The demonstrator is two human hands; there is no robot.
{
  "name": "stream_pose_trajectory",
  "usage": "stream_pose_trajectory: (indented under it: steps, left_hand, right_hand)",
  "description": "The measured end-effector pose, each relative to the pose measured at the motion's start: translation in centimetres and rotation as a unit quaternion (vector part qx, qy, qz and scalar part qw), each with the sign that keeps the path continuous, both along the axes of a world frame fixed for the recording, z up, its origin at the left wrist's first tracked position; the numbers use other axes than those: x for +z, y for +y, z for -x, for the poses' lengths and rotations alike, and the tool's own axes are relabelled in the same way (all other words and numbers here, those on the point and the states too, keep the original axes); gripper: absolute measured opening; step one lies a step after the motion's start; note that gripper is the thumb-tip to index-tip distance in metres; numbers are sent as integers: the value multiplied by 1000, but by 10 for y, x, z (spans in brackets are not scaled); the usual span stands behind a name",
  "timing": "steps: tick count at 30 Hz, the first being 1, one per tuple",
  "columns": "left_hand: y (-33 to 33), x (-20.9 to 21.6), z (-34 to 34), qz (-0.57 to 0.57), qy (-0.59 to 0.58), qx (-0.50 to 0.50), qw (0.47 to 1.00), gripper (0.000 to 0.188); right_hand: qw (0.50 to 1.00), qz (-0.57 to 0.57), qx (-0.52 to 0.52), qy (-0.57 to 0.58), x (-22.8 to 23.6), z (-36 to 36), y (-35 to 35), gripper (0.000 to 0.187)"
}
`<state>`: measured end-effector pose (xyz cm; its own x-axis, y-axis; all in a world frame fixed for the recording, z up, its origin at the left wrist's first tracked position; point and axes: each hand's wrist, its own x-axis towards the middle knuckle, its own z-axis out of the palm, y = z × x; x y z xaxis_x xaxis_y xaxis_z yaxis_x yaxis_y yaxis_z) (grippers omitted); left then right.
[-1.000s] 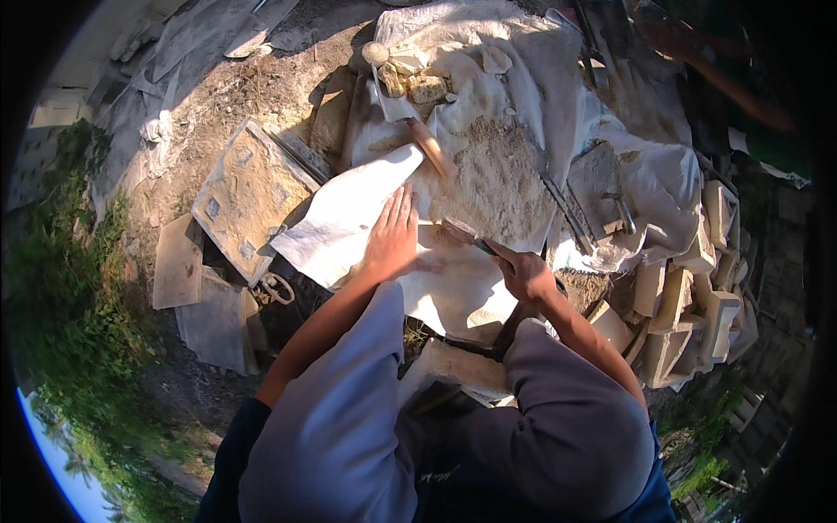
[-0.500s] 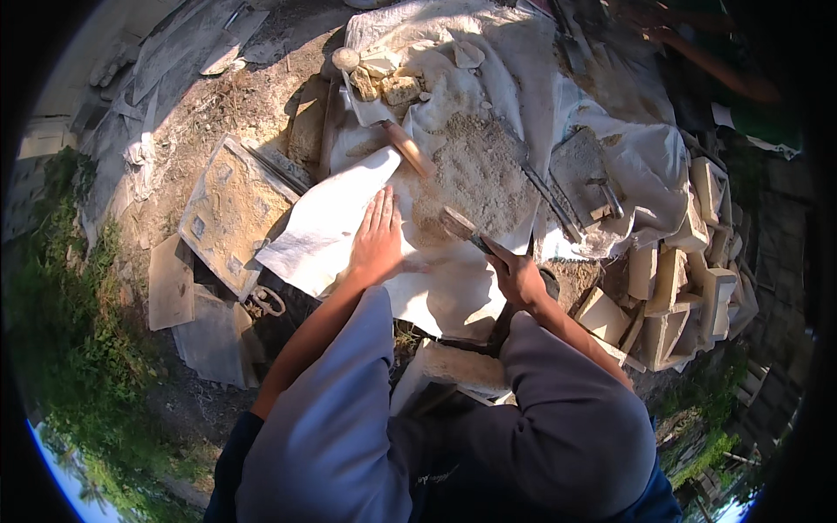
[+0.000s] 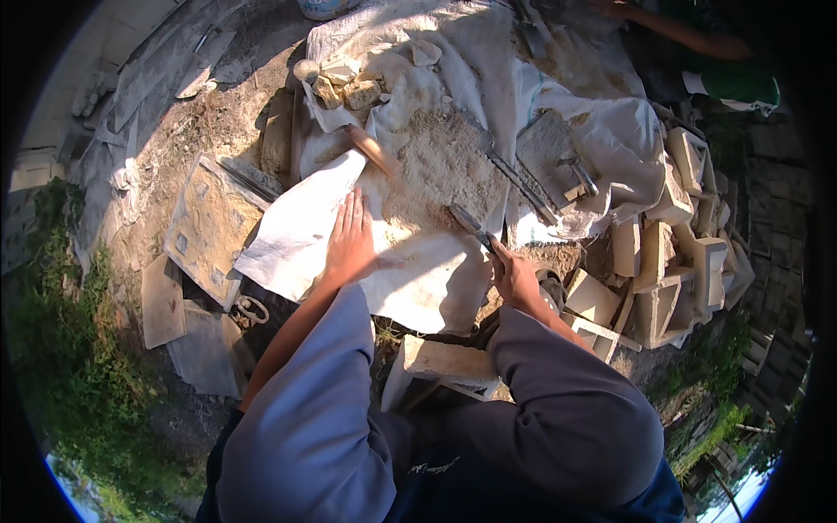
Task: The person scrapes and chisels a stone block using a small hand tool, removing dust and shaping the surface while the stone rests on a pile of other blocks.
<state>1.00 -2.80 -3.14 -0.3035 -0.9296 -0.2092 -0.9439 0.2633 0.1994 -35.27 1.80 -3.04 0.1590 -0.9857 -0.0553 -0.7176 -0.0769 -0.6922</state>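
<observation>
My left hand [image 3: 351, 240] lies flat with its fingers stretched out on a white woven sack sheet [image 3: 296, 228]. In my right hand [image 3: 516, 277] is a narrow, flat-bladed hand tool [image 3: 469, 224], its grey blade seen nearly edge-on. The blade's tip is at the near edge of a spread of pale, crumbly powder [image 3: 436, 161] on the sheet. Beyond my left hand lies a trowel with a wooden handle [image 3: 373, 150], its metal blade pointing away.
Yellowish stone lumps [image 3: 361, 94] sit at the back. At right are a grey slab [image 3: 554, 152], a dark metal bar [image 3: 521, 187] and piled pale block pieces [image 3: 658, 261]. A dusty board [image 3: 209, 227] leans at left. Another person's arm [image 3: 689, 33] shows at top right.
My view has shifted, so the sheet and tools sit further left. The tool in my right hand has turned from showing its blade's face to its edge. My left hand stays flat.
</observation>
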Motion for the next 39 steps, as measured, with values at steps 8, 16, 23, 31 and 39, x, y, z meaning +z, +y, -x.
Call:
stream_pose_trajectory:
  steps: [8, 16, 23, 31, 39]
  left_hand:
    - [-1, -8, -2, 25, -8, -9, 1000, 161]
    - [-3, -4, 2, 22, -3, -9, 1000, 158]
    - [2, -8, -7, 16, 9, -6, 1000, 158]
    - [4, -2, -1, 2, -24, 1, 1000, 152]
    - [1, -7, 0, 15, -23, -8, 1000, 156]
  right_hand:
    - [998, -51, -30, -26, 17, -6, -14, 39]
    - [995, -91, 28, 25, -8, 3, -6, 43]
    - [997, 6, 26, -65, 46, -12, -23, 43]
    - [990, -112, 76, 41, 16, -3, -19, 43]
    - [992, -89, 81, 42, 16, -4, -11, 45]
